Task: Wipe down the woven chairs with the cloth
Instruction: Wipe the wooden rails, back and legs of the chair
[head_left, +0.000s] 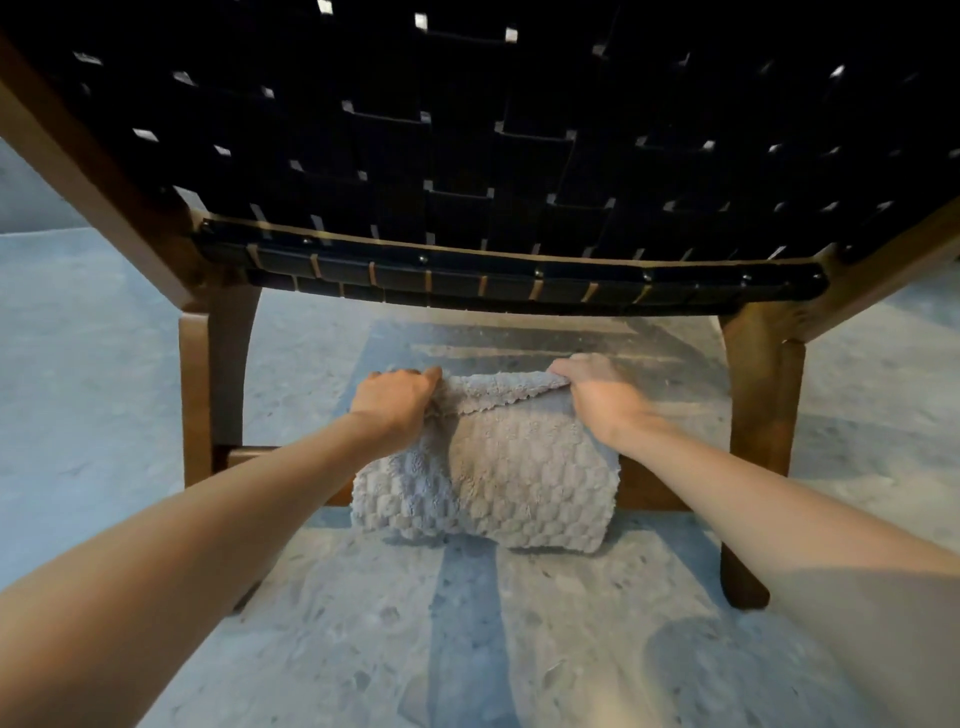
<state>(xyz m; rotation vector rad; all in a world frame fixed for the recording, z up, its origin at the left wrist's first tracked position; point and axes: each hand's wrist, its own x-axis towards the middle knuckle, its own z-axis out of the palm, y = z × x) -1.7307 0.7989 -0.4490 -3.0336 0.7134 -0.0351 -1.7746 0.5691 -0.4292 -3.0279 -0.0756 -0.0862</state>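
Note:
A woven chair (467, 156) with black straps and a brown wooden frame fills the upper view, seen from behind and below. A grey textured cloth (498, 483) hangs folded over the chair's low rear crossbar (244, 457), between the two back legs. My left hand (395, 400) grips the cloth's upper left part with curled fingers. My right hand (597, 395) pinches the cloth's upper right edge. Both forearms reach in from the bottom corners.
The chair's left rear leg (197, 395) and right rear leg (753, 441) stand on a pale speckled stone floor (467, 623). Shadows of the chair cross the floor under the seat.

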